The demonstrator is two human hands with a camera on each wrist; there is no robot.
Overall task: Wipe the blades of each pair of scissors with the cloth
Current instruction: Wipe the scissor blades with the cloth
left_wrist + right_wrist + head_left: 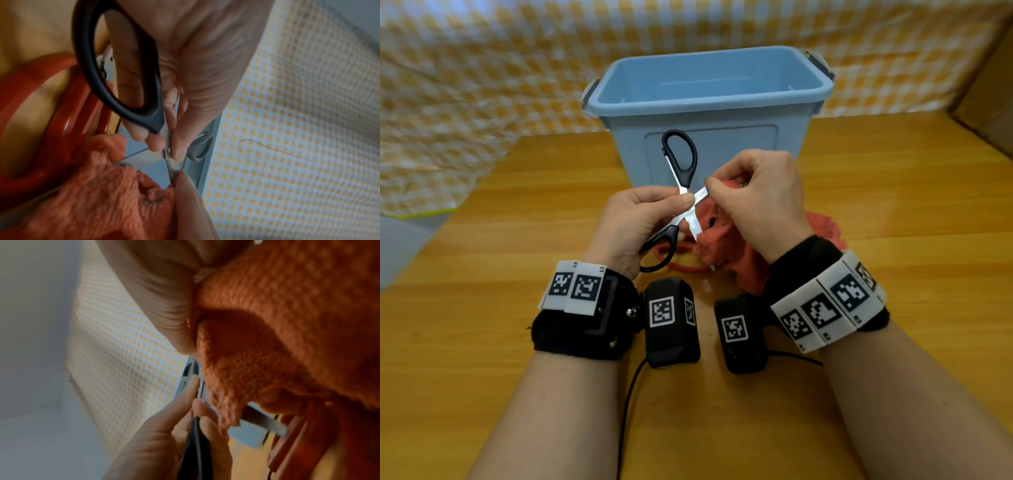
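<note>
At the centre of the head view, the left hand (635, 222) pinches the black-handled scissors (681, 192) at the pivot, blades spread open. The right hand (760, 202) holds the red cloth (722, 240), its fingers (714, 186) pinching it around one blade. Red-handled scissors (681, 262) lie on the counter (893, 205) beneath, before the blue bin (709, 102).

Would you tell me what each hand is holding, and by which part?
Left hand pinches the black scissors at the pivot. Right hand pinches the red cloth around one blade.
</note>
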